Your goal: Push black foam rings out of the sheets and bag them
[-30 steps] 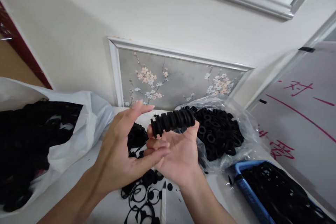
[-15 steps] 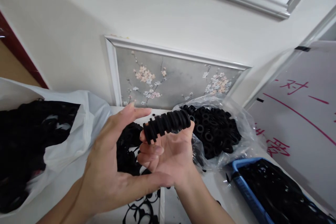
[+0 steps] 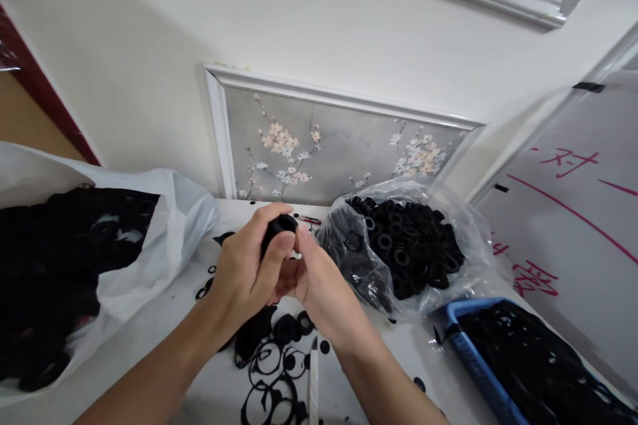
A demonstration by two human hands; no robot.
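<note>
My left hand (image 3: 245,265) is closed around a stack of black rubber rings (image 3: 280,224), its thumb and fingers wrapped on the sides. The open end of the stack faces up toward me. My right hand (image 3: 321,279) touches the right side of the stack, thumb near the top ring; its other fingers are partly hidden behind the stack and my left hand. Beneath both hands, loose black rings and thin cut hoops (image 3: 269,358) lie on the white table (image 3: 199,358).
A white bag (image 3: 187,212) of black pieces stands left. On the right are a clear plastic bag (image 3: 473,232) of black rings and a blue basket (image 3: 478,362) of black scraps. A pale strip-like tool (image 3: 314,385) and a red item (image 3: 310,219) lie on the table.
The row of rings on the fingers of my right hand is now bunched in my left hand, which has closed around it. Both hands have come together, uncovering more of the table.
</note>
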